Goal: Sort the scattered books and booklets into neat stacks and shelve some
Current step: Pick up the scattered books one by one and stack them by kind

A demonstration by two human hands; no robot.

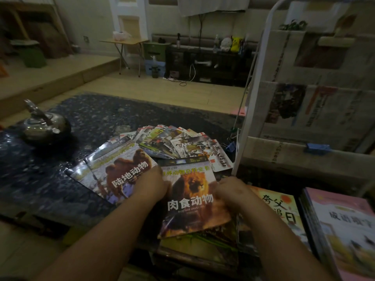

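Observation:
A lion-cover book point(190, 191) lies tilted on top of a low stack near the table's front edge. My left hand point(151, 184) grips its left edge and my right hand point(231, 192) grips its right edge. To the left lies a camel-cover book point(119, 169) over other books. Behind them, several thin booklets point(174, 142) are fanned out. On the right lie an orange-and-yellow book point(282, 207) and a pink-cover stack point(345, 230).
A metal kettle point(43, 124) stands on the dark marbled table point(101, 118) at the left. A white-framed rack point(253, 88) lined with newspaper rises at the right, with blue clips point(317, 148) on it. Wooden floor and low furniture lie beyond.

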